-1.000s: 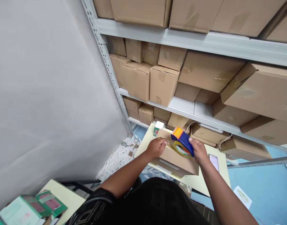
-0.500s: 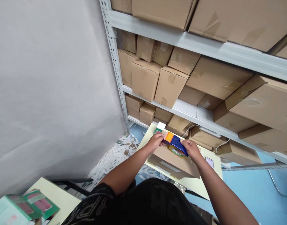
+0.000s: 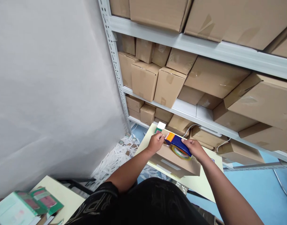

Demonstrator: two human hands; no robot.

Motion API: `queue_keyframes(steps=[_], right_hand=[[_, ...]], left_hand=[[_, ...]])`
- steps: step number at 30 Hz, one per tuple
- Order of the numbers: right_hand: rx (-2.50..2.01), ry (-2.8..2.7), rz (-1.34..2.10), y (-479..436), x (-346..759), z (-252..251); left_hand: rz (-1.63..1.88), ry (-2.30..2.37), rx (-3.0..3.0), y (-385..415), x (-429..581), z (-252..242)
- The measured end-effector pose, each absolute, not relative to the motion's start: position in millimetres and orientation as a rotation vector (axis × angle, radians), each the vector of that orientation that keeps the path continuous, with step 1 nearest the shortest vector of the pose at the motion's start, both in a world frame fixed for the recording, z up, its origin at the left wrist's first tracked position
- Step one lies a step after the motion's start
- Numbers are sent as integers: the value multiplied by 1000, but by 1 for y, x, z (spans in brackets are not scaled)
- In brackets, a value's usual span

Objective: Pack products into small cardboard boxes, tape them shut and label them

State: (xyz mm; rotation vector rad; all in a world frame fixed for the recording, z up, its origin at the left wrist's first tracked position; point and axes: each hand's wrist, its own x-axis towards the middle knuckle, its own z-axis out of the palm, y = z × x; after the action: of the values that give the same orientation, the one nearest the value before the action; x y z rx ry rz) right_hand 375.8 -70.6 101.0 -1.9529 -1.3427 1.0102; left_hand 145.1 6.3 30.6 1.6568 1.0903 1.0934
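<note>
My right hand (image 3: 192, 147) is wrapped round a blue tape dispenser (image 3: 181, 143) with an orange front. A roll of clear packing tape (image 3: 181, 152) hangs under it. The dispenser is tilted just above a closed cardboard box (image 3: 178, 165) on a pale table. At the box's left end, my left hand (image 3: 156, 142) is closed in a pinch, a small gap from the orange front. A faint shiny strip between them looks like the tape's loose end; the fingertips partly hide it.
A pale table (image 3: 206, 187) bears the box; a green and white carton (image 3: 160, 126) stands behind my left hand. Metal shelving (image 3: 181, 39) full of cardboard boxes rises ahead. Paper strips (image 3: 110, 168) litter the floor at left. Green cartons (image 3: 21, 206) lie on another table (image 3: 70, 200).
The dispenser and my right hand have shifted slightly right, opening a small gap from my left hand. The phone on the table is now mostly hidden by my right forearm.
</note>
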Motion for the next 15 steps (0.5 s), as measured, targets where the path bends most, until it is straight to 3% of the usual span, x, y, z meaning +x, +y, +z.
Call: queue_keyframes(steps=[8,15], right_hand=[[-2060,-1354,1034,-84,420,98],[-2119,-1481,935,-80,415,96]], left_hand=[[1142,1422,1550,41,88,8],[670,1522,1742,25,87,-45]])
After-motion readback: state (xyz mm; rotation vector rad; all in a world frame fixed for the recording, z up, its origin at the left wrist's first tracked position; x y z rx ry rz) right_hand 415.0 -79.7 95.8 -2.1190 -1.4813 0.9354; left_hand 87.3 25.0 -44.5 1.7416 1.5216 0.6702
